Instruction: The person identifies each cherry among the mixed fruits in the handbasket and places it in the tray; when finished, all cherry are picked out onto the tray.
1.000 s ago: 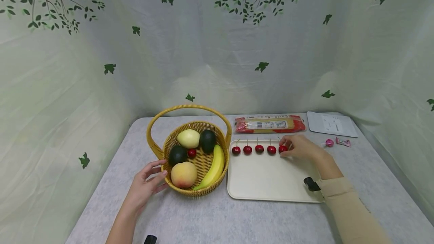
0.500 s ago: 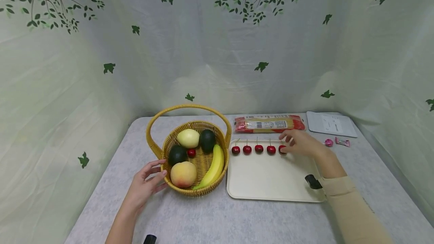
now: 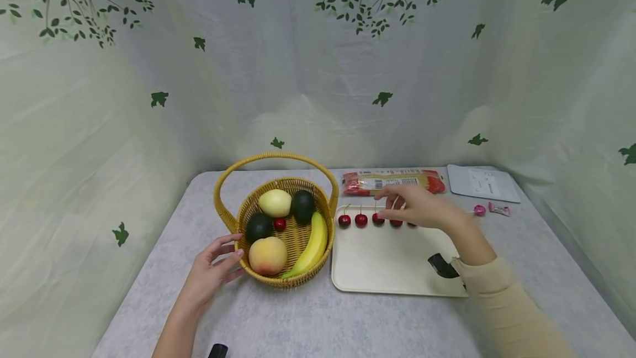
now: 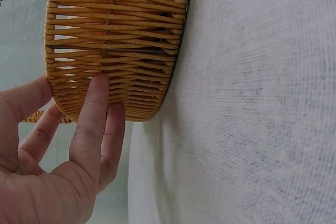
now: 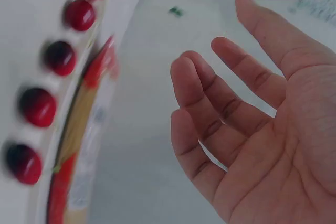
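Note:
A yellow wicker basket (image 3: pixel 328 263) with a tall handle holds a peach (image 3: pixel 268 256), a banana (image 3: pixel 314 246), two dark green fruits, a pale yellow-green fruit (image 3: pixel 275 203) and one cherry (image 3: pixel 280 224). At its left side my left hand (image 3: pixel 211 264) rests relaxed fingers against the wicker; the left wrist view has the fingertips (image 4: pixel 98 85) touching the basket wall. Several cherries (image 3: pixel 361 220) stand in a row along the back of a cream tray (image 3: pixel 387 269). Over that row hovers my right hand (image 3: pixel 417 206), fingers loosely bent and holding nothing, partly covering the right-hand cherries.
Behind the tray lies a red-ended pack of noodles (image 3: pixel 365 183). A white flat packet (image 3: pixel 482 184) is at the back right, with a pink lollipop (image 3: pixel 479 210) and a small wrapped candy (image 3: pixel 499 209) in front. Patterned curtains surround the grey table.
My right hand has let go of the rightmost cherry on the tray, lifted, and moved left over the row. My left hand has stayed at the basket.

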`<state>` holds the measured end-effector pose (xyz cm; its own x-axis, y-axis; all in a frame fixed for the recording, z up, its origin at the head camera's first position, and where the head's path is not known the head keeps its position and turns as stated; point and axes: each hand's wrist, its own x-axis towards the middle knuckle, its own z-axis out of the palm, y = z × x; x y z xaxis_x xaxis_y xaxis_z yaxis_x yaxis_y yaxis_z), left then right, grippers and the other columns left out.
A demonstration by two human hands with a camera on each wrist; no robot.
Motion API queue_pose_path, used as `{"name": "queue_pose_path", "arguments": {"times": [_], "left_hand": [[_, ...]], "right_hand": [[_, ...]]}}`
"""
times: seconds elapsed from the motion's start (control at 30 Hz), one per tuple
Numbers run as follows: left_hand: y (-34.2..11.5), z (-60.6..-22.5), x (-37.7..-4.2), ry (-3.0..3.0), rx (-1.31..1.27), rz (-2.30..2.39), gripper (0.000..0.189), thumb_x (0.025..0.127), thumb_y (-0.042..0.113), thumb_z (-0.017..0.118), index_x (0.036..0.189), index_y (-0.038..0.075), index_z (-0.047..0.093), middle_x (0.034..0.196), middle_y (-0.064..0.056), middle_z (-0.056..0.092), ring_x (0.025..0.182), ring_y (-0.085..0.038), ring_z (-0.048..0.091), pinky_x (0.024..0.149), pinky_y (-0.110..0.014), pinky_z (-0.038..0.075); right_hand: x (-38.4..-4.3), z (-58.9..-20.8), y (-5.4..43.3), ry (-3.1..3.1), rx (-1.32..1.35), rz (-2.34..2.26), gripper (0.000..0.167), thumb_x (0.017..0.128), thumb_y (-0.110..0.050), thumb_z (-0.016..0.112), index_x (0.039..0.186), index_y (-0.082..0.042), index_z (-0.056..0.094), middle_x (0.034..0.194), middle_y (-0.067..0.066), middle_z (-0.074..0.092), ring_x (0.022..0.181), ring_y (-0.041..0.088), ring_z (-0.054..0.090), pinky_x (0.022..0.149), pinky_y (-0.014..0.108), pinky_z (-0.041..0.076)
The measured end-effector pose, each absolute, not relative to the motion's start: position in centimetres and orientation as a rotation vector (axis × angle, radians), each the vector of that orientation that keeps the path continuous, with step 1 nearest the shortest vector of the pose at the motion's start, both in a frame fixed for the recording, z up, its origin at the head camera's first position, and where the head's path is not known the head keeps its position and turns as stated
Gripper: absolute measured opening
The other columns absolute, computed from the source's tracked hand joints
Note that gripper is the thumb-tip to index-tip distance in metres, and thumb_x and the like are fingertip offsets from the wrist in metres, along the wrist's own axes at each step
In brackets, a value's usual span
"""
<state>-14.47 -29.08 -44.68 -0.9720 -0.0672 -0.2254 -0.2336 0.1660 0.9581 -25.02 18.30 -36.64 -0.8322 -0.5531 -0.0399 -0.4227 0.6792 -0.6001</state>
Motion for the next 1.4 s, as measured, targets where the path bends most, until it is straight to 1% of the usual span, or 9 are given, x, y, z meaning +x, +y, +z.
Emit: {"name": "queue_pose_path", "arguments": {"times": [0.3, 0.63, 0.7, 0.9, 1.07, 1.13, 1.27, 1.33, 1.4], "left_hand": [[-29.1, -44.8, -14.4, 2.298, -0.283, 1.926, 0.053, 0.107, 0.02, 0.07, 0.156, 0.011, 0.051, 0.136, -0.011, 0.048, 0.107, -0.012, 0.07, 0.094, -0.039, 0.067], [-29.0, -44.8, -14.5, 2.295, -0.292, 1.921, 0.053, 0.107, 0.019, 0.069, 0.157, 0.012, 0.052, 0.136, -0.011, 0.048, 0.108, -0.012, 0.07, 0.094, -0.04, 0.067], [-29.0, -44.8, -14.5, 2.297, -0.298, 1.917, 0.053, 0.107, 0.018, 0.069, 0.157, 0.012, 0.052, 0.136, -0.011, 0.048, 0.108, -0.013, 0.069, 0.094, -0.04, 0.067], [-28.9, -44.7, -14.4, 2.3, -0.297, 1.927, 0.052, 0.107, 0.018, 0.069, 0.156, 0.01, 0.052, 0.134, -0.011, 0.048, 0.107, -0.013, 0.069, 0.093, -0.04, 0.067], [-28.7, -44.7, -14.3, 2.293, -0.302, 1.928, 0.052, 0.107, 0.018, 0.069, 0.156, 0.01, 0.052, 0.133, -0.011, 0.049, 0.107, -0.013, 0.07, 0.093, -0.04, 0.067], [-28.7, -44.7, -14.3, 2.293, -0.31, 1.927, 0.052, 0.107, 0.019, 0.069, 0.156, 0.01, 0.052, 0.134, -0.011, 0.049, 0.107, -0.013, 0.07, 0.093, -0.04, 0.067], [-28.8, -44.6, -14.3, 2.298, -0.311, 1.927, 0.052, 0.107, 0.018, 0.069, 0.156, 0.01, 0.052, 0.135, -0.012, 0.049, 0.107, -0.012, 0.07, 0.093, -0.04, 0.067], [-28.8, -44.5, -14.4, 2.301, -0.308, 1.924, 0.052, 0.107, 0.018, 0.069, 0.156, 0.01, 0.052, 0.135, -0.012, 0.049, 0.107, -0.012, 0.07, 0.093, -0.04, 0.067], [-28.8, -44.4, -14.4, 2.304, -0.305, 1.925, 0.052, 0.107, 0.019, 0.069, 0.155, 0.01, 0.052, 0.135, -0.012, 0.049, 0.107, -0.012, 0.07, 0.093, -0.04, 0.067]], "right_hand": [[-23.5, -35.1, 13.8, 2.568, -0.985, -0.9, 0.041, 0.1, -0.034, 0.079, 0.136, -0.017, 0.067, 0.102, -0.004, 0.072, 0.091, 0.013, 0.068, 0.08, 0.024, 0.062], [-23.3, -34.3, 9.3, 2.445, -1.16, -0.894, 0.042, 0.103, -0.037, 0.075, 0.139, -0.017, 0.067, 0.1, -0.007, 0.073, 0.089, 0.009, 0.068, 0.082, 0.024, 0.061], [-23.3, -34.2, 8.5, 2.409, -1.164, -0.886, 0.044, 0.104, -0.037, 0.074, 0.142, -0.016, 0.065, 0.102, -0.006, 0.074, 0.092, 0.009, 0.069, 0.084, 0.024, 0.061], [-23.8, -34.1, 5.9, 2.329, -1.12, -0.816, 0.053, 0.105, -0.035, 0.072, 0.152, -0.016, 0.057, 0.106, -0.003, 0.076, 0.092, 0.018, 0.071, 0.08, 0.027, 0.059], [-24.3, -34.2, 3.7, 2.318, -1.091, -0.735, 0.059, 0.105, -0.039, 0.072, 0.157, -0.02, 0.052, 0.112, -0.001, 0.075, 0.093, 0.014, 0.07, 0.079, 0.027, 0.058], [-24.5, -34.1, 2.9, 2.314, -1.09, -0.711, 0.06, 0.105, -0.038, 0.072, 0.158, -0.02, 0.051, 0.109, -0.001, 0.075, 0.093, 0.01, 0.069, 0.079, 0.026, 0.058], [-25.4, -34.2, 1.1, 2.318, -1.085, -0.652, 0.062, 0.104, -0.037, 0.073, 0.158, -0.016, 0.051, 0.104, -0.001, 0.074, 0.089, 0.009, 0.067, 0.078, 0.025, 0.056], [-26.0, -34.3, 0.3, 2.332, -1.081, -0.613, 0.063, 0.104, -0.038, 0.073, 0.158, -0.014, 0.051, 0.107, 0.0, 0.074, 0.093, 0.01, 0.068, 0.081, 0.026, 0.057], [-26.5, -34.4, -0.6, 2.347, -1.077, -0.57, 0.064, 0.104, -0.039, 0.073, 0.158, -0.012, 0.051, 0.118, 0.004, 0.074, 0.102, 0.013, 0.069, 0.088, 0.029, 0.059]]}}
